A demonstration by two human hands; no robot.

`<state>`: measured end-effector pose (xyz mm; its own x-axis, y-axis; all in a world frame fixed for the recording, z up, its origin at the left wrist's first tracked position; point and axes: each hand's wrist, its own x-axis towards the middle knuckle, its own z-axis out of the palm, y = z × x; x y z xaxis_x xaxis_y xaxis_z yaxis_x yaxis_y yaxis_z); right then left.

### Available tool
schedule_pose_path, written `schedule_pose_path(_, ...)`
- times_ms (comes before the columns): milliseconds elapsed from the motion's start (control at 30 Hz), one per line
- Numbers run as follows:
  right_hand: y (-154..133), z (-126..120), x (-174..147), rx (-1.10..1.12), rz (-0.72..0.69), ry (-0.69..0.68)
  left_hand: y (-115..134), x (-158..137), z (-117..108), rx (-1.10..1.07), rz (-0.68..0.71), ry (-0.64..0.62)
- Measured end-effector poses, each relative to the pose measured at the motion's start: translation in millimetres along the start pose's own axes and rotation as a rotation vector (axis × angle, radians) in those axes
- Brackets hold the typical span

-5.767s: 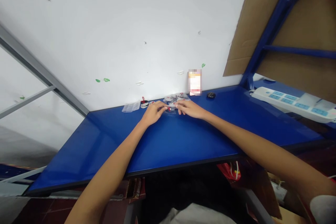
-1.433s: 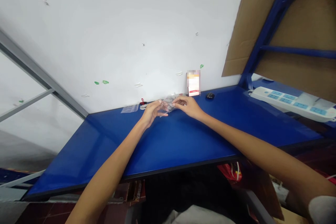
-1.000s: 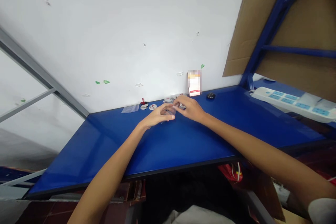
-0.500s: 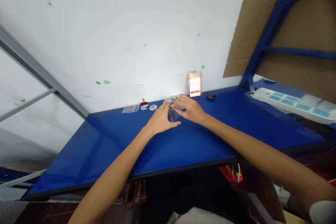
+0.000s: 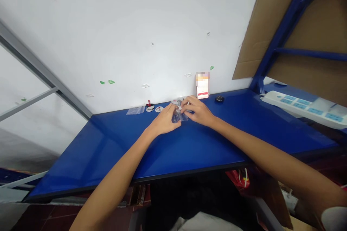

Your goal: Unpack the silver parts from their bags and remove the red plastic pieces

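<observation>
A small clear plastic bag (image 5: 179,116) is between my two hands, low over the blue table. My left hand (image 5: 164,120) grips its left side, fingers on the far edge and thumb stretched toward the near edge. My right hand (image 5: 199,111) has its fingers curled and pinched at the bag's upper right. Whether anything else is in those fingertips is hidden. Just behind the hands lie several round printed tags (image 5: 176,102), partly covered by my fingers. Another round tag (image 5: 158,109) rests left of them.
Along the wall on the blue table (image 5: 108,151) lie a flat clear bag (image 5: 136,110) and a round tag with a red and black cord (image 5: 150,107). A lit phone (image 5: 202,86) leans on the wall. A black object (image 5: 219,99) and a white power strip (image 5: 303,106) are to the right.
My left thumb has drawn slightly left and up, and the plastic bag has shifted and crumpled between my hands. The view has shifted a little.
</observation>
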<state>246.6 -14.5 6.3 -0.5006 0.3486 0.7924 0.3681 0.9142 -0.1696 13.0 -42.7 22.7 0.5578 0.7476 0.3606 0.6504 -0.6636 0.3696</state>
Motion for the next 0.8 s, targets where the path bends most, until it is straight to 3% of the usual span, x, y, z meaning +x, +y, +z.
schedule_pose_path(200,6,-3,0,0.034,0.015,0.035,-7,0,0,-0.016,0.005,0.017)
schedule_pose_path(467,1,-14,3,0.02,-0.079,-0.212,-7,0,0,-0.029,0.032,0.047)
schedule_pose_path(800,6,-17,1,0.007,-0.075,-0.296,-21,1,-2,0.0,0.015,0.018)
